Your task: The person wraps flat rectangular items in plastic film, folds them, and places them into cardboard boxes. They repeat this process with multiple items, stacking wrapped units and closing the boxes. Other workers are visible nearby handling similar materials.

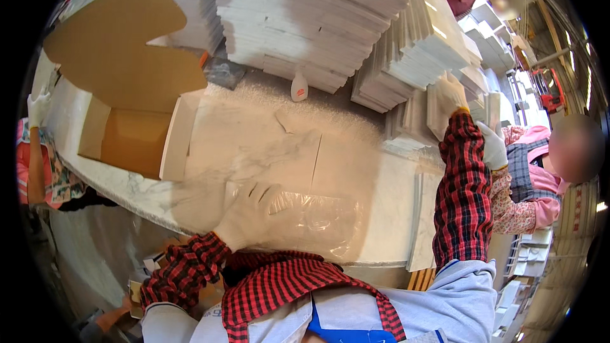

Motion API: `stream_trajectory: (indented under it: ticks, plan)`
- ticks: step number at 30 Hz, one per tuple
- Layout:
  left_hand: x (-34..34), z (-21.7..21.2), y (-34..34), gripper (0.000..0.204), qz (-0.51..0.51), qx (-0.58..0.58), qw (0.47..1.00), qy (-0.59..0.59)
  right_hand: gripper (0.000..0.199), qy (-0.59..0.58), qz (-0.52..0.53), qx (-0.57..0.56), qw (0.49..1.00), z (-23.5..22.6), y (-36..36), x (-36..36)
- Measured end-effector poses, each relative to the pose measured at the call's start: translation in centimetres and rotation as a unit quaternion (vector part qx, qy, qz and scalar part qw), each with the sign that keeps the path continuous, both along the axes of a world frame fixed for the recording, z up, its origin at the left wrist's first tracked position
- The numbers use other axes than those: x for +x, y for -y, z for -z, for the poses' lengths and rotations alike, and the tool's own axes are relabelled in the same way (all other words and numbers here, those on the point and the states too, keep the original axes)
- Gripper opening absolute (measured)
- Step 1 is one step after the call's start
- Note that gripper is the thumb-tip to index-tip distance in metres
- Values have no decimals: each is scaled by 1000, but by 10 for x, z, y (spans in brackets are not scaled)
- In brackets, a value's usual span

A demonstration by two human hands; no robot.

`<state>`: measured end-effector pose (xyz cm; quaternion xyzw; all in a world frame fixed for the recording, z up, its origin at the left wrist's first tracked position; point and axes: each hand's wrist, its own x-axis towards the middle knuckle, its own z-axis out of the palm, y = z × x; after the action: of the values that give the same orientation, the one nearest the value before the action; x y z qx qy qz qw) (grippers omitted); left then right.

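"Report on the left hand first."
"The left hand (249,216) wears a pale knit glove, fingers loosely spread, palm down on a flat package (325,223). It lies on the film and grasps nothing that I can see."

"The package's material and position?"
"Clear, creased plastic film, shiny along its folds, over a flat, roughly rectangular form. It lies at the near edge of the worktop (222,117), directly before the wearer. The worktop is pale, grey-veined and marble-like (with whitish powder towards the back)."

"And the right hand?"
"The right hand (452,94) is extended far to the right, also gloved, its fingers at the upper edge of a pale slab (437,116). Whether they close on it, I cannot tell."

"Surroundings?"
"Straight-edged pale slabs in a layered stack (305,19) at the back; a small white bottle (299,87) upright before it; at left, an open cardboard box (136,136), brown inside, its flap rounded and notched. A co-worker's gloved hand (494,147) is just beside the wearer's checked right sleeve (466,184)."
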<state>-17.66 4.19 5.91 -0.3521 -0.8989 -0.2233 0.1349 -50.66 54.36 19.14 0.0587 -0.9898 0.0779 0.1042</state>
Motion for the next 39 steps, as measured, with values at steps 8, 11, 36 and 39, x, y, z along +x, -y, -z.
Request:
stream_trajectory:
  ticks: [8, 11, 36, 39]
  plan:
    - [-2, 2, -1, 35, 29, -25, 999, -20, 39, 48, 192, -631, 751, -36, 18, 120]
    - [3, 0, 3, 38, 25, -50, 998, -16, 29, 57, 180, -653, 733, -53, 43, 187]
    - [109, 9, 30, 53, -145, -32, 985, 88, 101, 323, -236, -281, 873, 22, 226, 288]
    - [120, 18, 31, 56, -184, -11, 981, 68, 98, 323, -311, -268, 852, 49, 252, 273]
